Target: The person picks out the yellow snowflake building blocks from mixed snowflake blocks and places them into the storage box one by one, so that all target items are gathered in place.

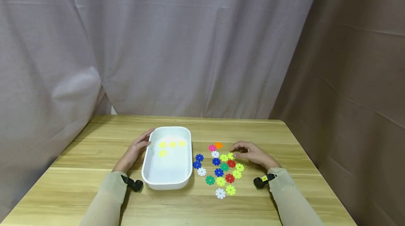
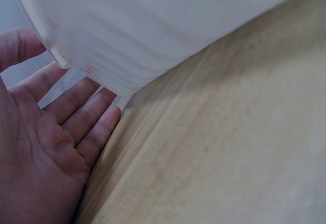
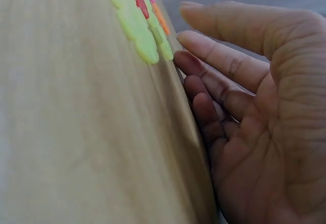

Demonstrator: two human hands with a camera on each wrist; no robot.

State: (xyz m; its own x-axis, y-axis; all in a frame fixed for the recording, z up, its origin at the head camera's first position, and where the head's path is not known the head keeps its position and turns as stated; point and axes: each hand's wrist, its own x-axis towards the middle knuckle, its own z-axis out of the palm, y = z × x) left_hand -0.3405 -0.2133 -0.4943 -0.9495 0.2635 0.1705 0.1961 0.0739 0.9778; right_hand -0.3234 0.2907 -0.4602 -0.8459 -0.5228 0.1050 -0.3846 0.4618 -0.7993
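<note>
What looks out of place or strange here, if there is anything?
One small thing: a pale wedge shows at the fold of the grey curtain, behind the far left corner of the table, like a gap in otherwise closed cloth. Otherwise nothing stands out; most coloured discs lie loose beside the white tray.

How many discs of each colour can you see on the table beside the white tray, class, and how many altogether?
Yellow-green discs: 6
Blue discs: 4
White discs: 3
Red discs: 2
Green discs: 2
Pink disc: 1
Orange disc: 1
Total: 19
</note>
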